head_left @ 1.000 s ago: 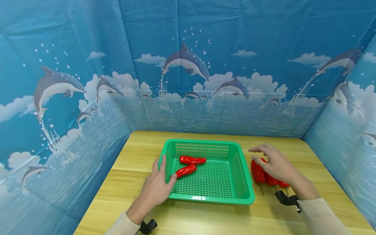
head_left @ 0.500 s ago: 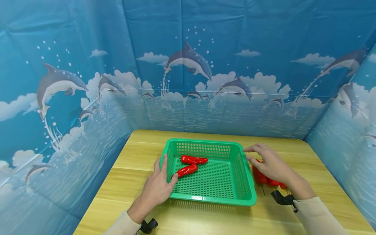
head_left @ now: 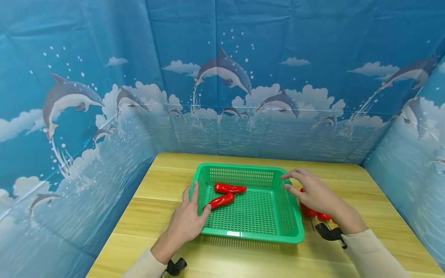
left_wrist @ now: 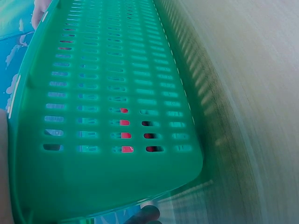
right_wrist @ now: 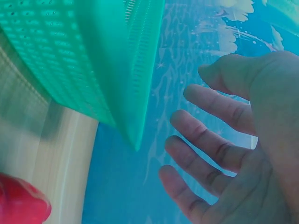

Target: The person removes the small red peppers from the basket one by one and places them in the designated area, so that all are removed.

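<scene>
A green plastic basket [head_left: 253, 236] with slotted walls sits on the wooden table, two red chili peppers [head_left: 230, 188] lying on its floor toward the left. The left hand [head_left: 184, 222] grips the basket's left side, thumb over the rim near the front corner and other fingers along the outside. Above the basket's right rim, the right hand [head_left: 314, 195] hovers with fingers spread apart and nothing in them, as the right wrist view also shows. Several more red peppers [head_left: 307, 211] lie on the table right of the basket, partly hidden under the right hand and wrist.
The light wood table [head_left: 167, 170] has rounded back corners. Blue dolphin-printed cloth [head_left: 222, 127] stands behind it and along both sides. Black wrist mounts [head_left: 328, 232] stick out below both wrists.
The right hand has moved left from above the loose peppers to over the basket's right rim. The left hand stays on the basket, and the two peppers inside lie as before.
</scene>
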Tool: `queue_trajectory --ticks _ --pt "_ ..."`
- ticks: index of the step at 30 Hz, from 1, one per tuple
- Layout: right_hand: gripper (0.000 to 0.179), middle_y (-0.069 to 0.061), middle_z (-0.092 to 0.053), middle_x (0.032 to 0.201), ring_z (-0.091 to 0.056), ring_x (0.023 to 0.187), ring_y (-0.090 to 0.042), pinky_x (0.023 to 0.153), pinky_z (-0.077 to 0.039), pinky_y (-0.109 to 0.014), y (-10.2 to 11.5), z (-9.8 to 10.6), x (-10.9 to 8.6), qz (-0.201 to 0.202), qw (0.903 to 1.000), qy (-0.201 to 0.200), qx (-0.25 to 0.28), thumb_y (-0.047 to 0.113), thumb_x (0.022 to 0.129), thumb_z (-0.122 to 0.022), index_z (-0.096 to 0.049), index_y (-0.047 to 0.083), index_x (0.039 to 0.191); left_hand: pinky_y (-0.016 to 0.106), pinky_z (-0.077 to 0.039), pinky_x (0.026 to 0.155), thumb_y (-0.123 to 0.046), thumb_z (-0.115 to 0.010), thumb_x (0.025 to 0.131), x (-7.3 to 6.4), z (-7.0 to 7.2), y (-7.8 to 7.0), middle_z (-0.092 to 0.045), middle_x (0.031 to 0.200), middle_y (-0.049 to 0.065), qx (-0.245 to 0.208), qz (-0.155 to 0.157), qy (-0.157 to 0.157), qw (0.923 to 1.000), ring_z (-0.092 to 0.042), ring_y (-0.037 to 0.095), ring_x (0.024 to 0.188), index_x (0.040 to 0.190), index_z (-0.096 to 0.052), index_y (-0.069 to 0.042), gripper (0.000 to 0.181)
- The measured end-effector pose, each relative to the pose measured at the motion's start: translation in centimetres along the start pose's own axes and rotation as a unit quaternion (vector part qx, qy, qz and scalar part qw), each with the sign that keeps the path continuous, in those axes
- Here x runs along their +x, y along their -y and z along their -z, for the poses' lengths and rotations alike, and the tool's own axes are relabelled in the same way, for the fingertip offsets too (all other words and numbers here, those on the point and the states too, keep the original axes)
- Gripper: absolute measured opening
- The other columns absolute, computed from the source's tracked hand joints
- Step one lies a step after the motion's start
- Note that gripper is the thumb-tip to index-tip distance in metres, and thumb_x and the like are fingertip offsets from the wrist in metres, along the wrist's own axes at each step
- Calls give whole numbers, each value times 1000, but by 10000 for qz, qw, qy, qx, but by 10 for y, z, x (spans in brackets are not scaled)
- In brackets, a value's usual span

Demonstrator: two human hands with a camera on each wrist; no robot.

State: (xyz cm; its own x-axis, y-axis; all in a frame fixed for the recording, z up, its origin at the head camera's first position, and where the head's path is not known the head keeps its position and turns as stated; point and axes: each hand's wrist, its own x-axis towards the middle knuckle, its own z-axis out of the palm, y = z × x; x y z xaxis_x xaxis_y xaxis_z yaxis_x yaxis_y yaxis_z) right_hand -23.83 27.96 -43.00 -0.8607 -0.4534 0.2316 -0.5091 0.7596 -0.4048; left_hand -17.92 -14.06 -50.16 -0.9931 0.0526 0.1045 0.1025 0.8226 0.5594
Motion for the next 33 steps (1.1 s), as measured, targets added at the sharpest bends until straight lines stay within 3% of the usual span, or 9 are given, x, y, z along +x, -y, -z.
queue_trajectory --ticks 9,17,33 --pt "33 -20 -72 153 -67 145 -50 115 -57 -74 12 0 6 143 9998 108 -52 20 117 -73 -75 11 148 36 -45 47 -46 -67 115 -1 0 0 -25 191 23 -45 19 7 10000 -50 21 48 189 -14 -12 97" --pt "33 -16 -72 150 -70 139 -45 108 -62 -67 19 -4 12 357 9992 116 -112 20 115 -76 -75 11 147 35 -45 49 -47 -68 114 0 -1 0 -27 191 23 -48 10 -19 10000 -51 22 48 189 -14 -11 98" --pt "37 -13 -71 155 -68 146 -44 116 -60 -68 36 -9 25 453 9980 449 -4 24 117 -74 -73 14 153 35 -45 49 -46 -67 114 -1 1 -1 -26 192 22 -28 26 47 10000 -51 23 47 189 -13 -12 98"
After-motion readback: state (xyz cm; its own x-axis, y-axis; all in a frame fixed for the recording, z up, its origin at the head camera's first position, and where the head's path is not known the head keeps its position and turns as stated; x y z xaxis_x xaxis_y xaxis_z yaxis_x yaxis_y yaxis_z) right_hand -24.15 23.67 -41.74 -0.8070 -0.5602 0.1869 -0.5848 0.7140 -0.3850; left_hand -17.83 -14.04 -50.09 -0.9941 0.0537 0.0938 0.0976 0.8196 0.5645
